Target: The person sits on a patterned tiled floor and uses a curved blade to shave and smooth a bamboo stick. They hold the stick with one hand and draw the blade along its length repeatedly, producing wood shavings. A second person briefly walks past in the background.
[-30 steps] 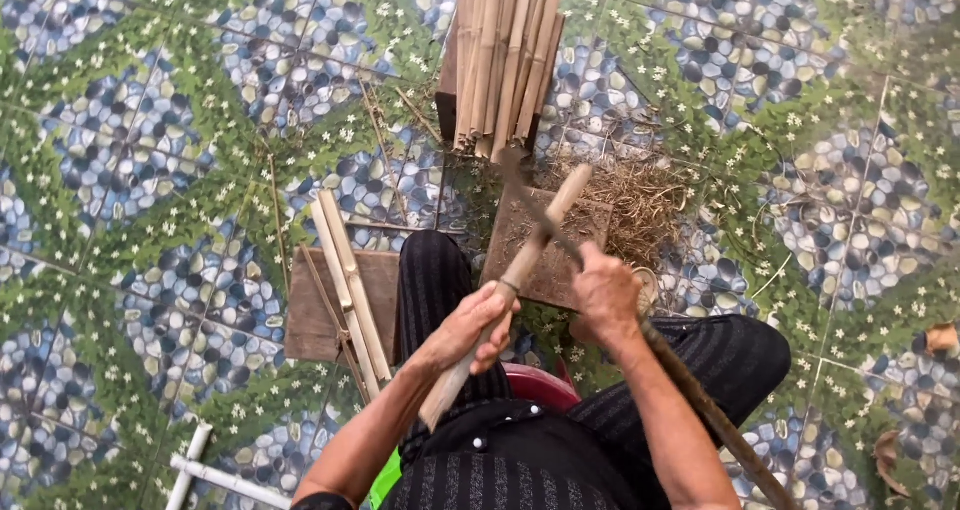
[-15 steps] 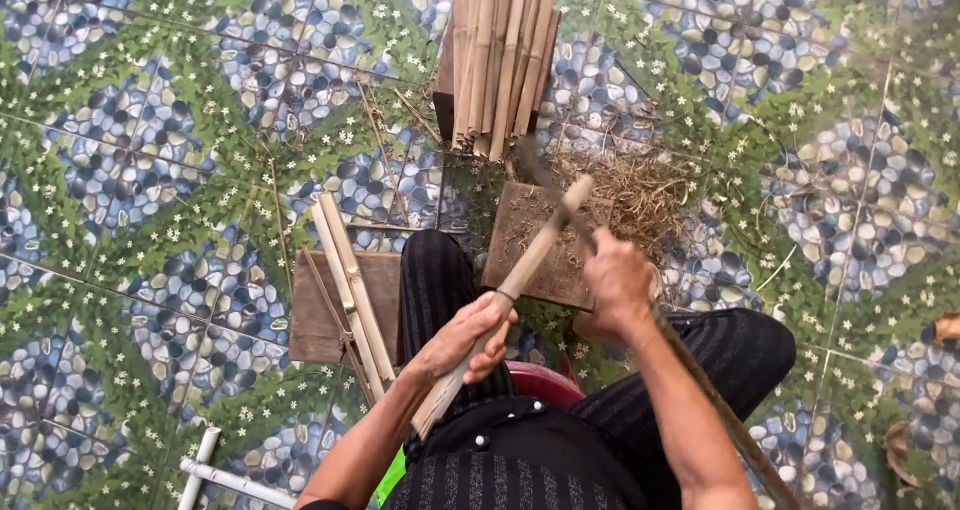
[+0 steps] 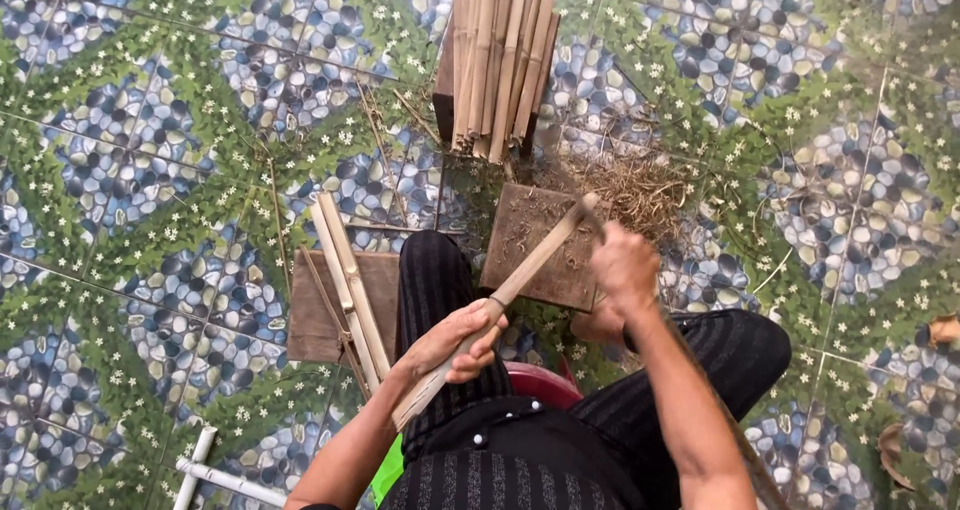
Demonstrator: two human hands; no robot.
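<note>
We see a bamboo stick (image 3: 500,295) slanting from our lap up to a wooden block (image 3: 535,245) on the tiled floor (image 3: 150,120), its far end over the block's top right corner. Our left hand (image 3: 455,340) is clenched round the stick's lower part. Our right hand (image 3: 622,265) is closed near the stick's far end; blur hides what it grips. Dry shavings (image 3: 630,190) lie just beyond the block. A bundle of bamboo strips (image 3: 500,55) rests at the floor's top edge. To the left, two strips (image 3: 345,285) lie across a flat board (image 3: 325,310). A white pipe (image 3: 215,470) shows at the bottom edge.
</note>
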